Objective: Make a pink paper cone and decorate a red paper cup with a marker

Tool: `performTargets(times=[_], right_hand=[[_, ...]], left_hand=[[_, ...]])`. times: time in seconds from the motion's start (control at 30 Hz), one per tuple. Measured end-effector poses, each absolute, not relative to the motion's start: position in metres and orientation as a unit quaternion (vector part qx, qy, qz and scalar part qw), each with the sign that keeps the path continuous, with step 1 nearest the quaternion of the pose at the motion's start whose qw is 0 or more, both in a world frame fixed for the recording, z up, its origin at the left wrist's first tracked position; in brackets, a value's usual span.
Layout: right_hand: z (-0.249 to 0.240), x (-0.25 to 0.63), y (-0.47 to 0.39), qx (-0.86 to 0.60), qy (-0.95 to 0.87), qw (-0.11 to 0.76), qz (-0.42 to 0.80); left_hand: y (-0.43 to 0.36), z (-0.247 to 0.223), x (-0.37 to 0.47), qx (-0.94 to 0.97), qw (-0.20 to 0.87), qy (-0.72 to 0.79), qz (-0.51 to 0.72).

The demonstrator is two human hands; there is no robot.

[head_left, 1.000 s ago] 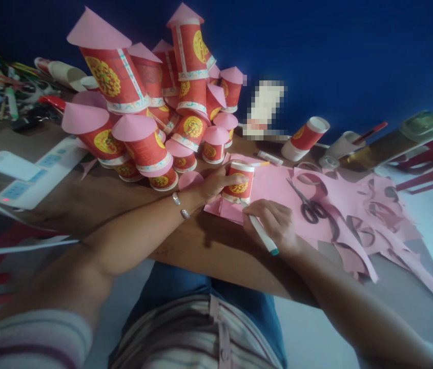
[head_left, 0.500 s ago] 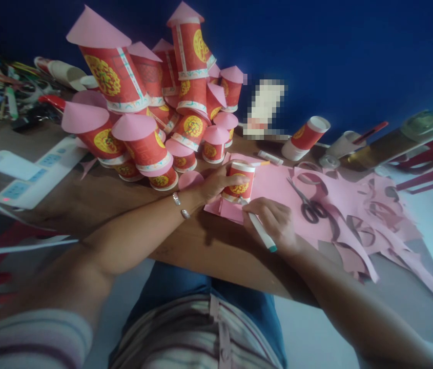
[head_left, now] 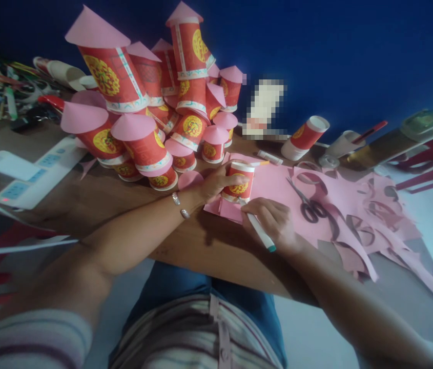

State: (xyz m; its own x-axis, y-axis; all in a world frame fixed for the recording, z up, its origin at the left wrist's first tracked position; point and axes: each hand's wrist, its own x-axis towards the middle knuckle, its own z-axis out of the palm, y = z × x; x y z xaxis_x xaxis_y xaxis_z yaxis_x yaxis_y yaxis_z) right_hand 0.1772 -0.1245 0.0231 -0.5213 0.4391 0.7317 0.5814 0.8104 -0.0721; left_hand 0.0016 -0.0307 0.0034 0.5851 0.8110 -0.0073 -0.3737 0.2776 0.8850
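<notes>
My left hand (head_left: 218, 183) is wrapped round a red paper cup (head_left: 238, 183) with a yellow round emblem and a white rim. The cup stands over pink paper (head_left: 231, 210) near the table's front edge. In my right hand (head_left: 272, 220) is a white marker pen (head_left: 259, 231) with a green end, held slanted. Its tip reaches the lower edge of the cup; whether it touches cannot be made out. A pink paper disc (head_left: 190, 180) lies just beyond my left wrist.
Several red cups with pink cone tops (head_left: 139, 138) are stacked at the back left. Scissors (head_left: 310, 205) lie on pink paper among offcuts (head_left: 377, 215) at right. Behind stand another cup stack (head_left: 304, 138) and a tilted bottle (head_left: 400, 136). A power strip (head_left: 39, 174) lies left.
Almost nothing differs. My right hand and the marker have shifted very slightly left; the cup stays in my left hand at the same place.
</notes>
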Motion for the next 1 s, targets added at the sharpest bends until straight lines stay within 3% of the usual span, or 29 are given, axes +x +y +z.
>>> performTargets(times=[1.0], right_hand=[[0.0263,0.176,-0.128,-0.272,-0.87,0.405,-0.07]], left_hand=[[-0.0294,0.0052,0.0015,0.445,0.764,0.239,0.402]])
